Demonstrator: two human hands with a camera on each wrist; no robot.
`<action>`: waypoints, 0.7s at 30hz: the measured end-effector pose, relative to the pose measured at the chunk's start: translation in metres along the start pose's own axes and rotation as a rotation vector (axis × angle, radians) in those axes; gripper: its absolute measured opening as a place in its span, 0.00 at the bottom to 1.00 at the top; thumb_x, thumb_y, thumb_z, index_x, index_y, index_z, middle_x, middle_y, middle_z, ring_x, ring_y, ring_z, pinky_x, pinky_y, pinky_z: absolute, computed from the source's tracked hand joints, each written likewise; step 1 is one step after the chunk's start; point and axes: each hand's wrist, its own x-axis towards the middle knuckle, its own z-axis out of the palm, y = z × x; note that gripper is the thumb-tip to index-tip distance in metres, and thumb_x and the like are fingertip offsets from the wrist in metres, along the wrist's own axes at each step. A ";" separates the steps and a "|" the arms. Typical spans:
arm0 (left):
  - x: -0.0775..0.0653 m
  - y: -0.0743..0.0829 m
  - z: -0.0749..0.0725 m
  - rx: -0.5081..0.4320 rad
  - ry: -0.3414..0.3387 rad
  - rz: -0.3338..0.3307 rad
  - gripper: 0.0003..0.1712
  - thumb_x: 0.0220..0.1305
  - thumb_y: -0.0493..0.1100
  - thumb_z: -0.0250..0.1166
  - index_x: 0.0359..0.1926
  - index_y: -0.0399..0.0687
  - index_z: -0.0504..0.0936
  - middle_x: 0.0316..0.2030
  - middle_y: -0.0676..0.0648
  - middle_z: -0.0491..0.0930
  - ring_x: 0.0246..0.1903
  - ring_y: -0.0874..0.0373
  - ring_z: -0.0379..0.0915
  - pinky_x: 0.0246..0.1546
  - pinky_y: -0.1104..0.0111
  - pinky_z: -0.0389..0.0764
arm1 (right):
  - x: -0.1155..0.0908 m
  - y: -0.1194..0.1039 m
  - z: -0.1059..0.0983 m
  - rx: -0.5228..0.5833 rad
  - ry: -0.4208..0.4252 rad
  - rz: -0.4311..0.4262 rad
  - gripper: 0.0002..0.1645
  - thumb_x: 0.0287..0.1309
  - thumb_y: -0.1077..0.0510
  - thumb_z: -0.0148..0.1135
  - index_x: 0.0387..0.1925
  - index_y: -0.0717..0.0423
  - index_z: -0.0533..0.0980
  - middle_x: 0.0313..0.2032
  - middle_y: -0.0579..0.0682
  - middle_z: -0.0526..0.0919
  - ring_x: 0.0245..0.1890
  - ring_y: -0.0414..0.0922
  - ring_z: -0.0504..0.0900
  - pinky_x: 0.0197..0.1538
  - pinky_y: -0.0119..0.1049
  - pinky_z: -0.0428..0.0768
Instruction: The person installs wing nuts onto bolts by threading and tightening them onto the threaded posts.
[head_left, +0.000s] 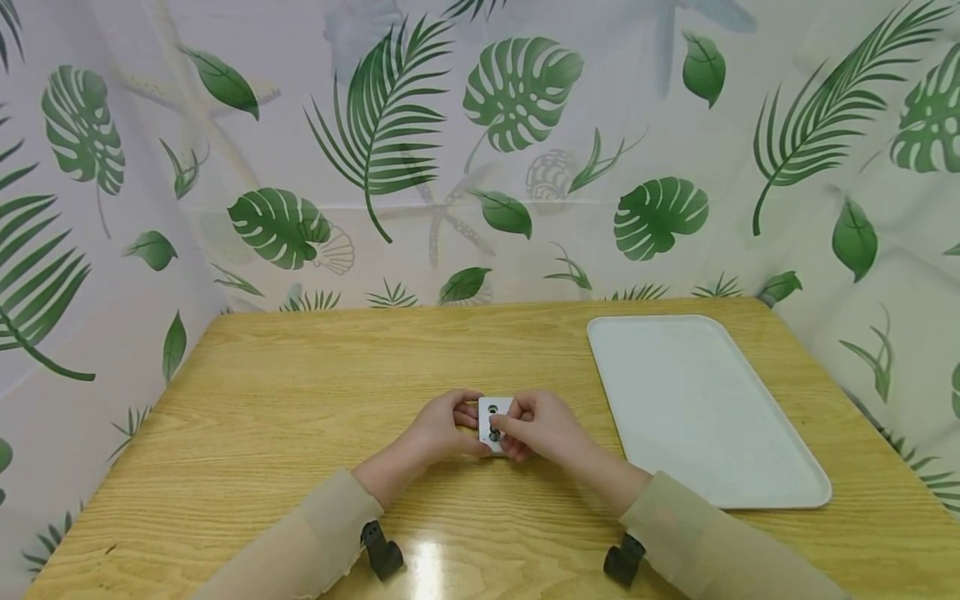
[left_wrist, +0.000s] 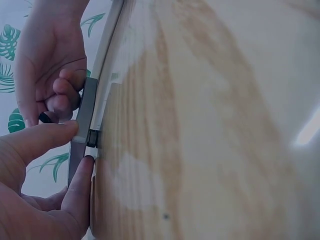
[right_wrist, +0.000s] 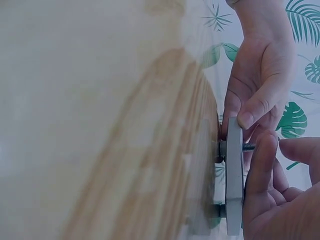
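Plate: pale grey-white rectangular plate with round holes (right_wrist: 234,175), held between both hands above the table, roughly at table centre; contact with table below can't be told.
Plate holes: upper hole (head_left: 492,409) in plain sight; lower hole (head_left: 494,436) partly under the right thumb.
Screw: thin threaded metal screw (right_wrist: 248,147), standing out of the plate's upper face into the right fingertips.
Underside posts: two short dark cylindrical posts (right_wrist: 220,148) on the table side of the plate.
Left hand: left hand (head_left: 441,427) grips the plate's left end, thumb on upper face, a finger beneath; narrow hold.
Right hand: right hand (head_left: 546,423) over the plate's right part, thumb and finger in a narrow pinch on the screw end.
Step in hand: probably turning or seating the screw; going in or coming out, can't tell.
Next move calls for: plate held steady, pinch in line with the screw; tilt could bind the thread.
Tight spots: hands nearly meet over the plate, little finger room there.
Tray: white rounded-corner rectangular tray (head_left: 705,408), right of the right hand, apart from it; raised rim and near edge beside the right forearm.
Table: yellow-brown wood-grain table (head_left: 337,358); widest room leftward, far edge well beyond the plate.
Backdrop: white leaf-print cloth (head_left: 420,258) behind table, well apart from hands.
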 end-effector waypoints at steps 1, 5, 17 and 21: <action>0.001 0.000 0.000 0.000 0.001 0.000 0.46 0.51 0.25 0.80 0.72 0.34 0.72 0.53 0.39 0.83 0.52 0.52 0.81 0.54 0.64 0.83 | 0.000 0.000 0.000 0.000 -0.001 -0.005 0.15 0.72 0.59 0.67 0.29 0.62 0.77 0.19 0.47 0.84 0.19 0.36 0.81 0.26 0.29 0.83; 0.001 -0.001 0.001 0.002 0.008 -0.008 0.46 0.51 0.25 0.80 0.72 0.34 0.73 0.53 0.39 0.83 0.51 0.52 0.81 0.55 0.64 0.83 | -0.001 0.002 -0.002 0.010 -0.013 -0.026 0.09 0.71 0.61 0.64 0.43 0.66 0.80 0.21 0.46 0.84 0.21 0.37 0.81 0.29 0.30 0.83; 0.001 -0.003 0.002 0.010 0.005 -0.017 0.46 0.51 0.27 0.81 0.72 0.36 0.73 0.54 0.39 0.83 0.52 0.52 0.81 0.56 0.61 0.84 | 0.004 0.007 -0.007 0.025 -0.125 -0.102 0.15 0.67 0.67 0.63 0.53 0.71 0.83 0.29 0.49 0.87 0.28 0.36 0.83 0.36 0.31 0.85; 0.003 -0.003 0.002 0.001 0.012 -0.017 0.46 0.51 0.26 0.81 0.72 0.36 0.74 0.53 0.40 0.84 0.51 0.53 0.82 0.56 0.62 0.84 | 0.004 0.005 -0.006 0.009 -0.098 -0.087 0.10 0.68 0.66 0.67 0.46 0.70 0.83 0.29 0.50 0.86 0.27 0.36 0.83 0.35 0.31 0.86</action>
